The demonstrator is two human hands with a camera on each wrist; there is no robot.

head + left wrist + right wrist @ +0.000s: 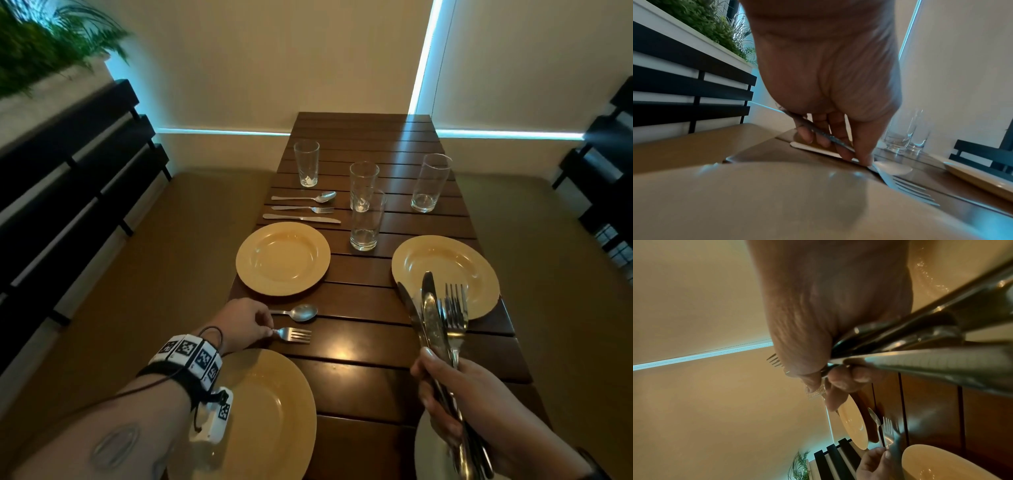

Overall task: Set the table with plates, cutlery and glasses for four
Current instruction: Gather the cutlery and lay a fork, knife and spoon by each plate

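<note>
We find the left hand (245, 322) pinching the fork (294, 334) by its handle on the surface, just beyond the near plate (274, 411). The right hand (455, 394) grips a cutlery bundle (442, 318), apparently knives and forks. Steel: stiff, light, slippery; hold handles.

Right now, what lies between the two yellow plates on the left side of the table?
In the head view, a spoon and a fork, which the left hand pinches, lie between the far plate and near plate.
</note>
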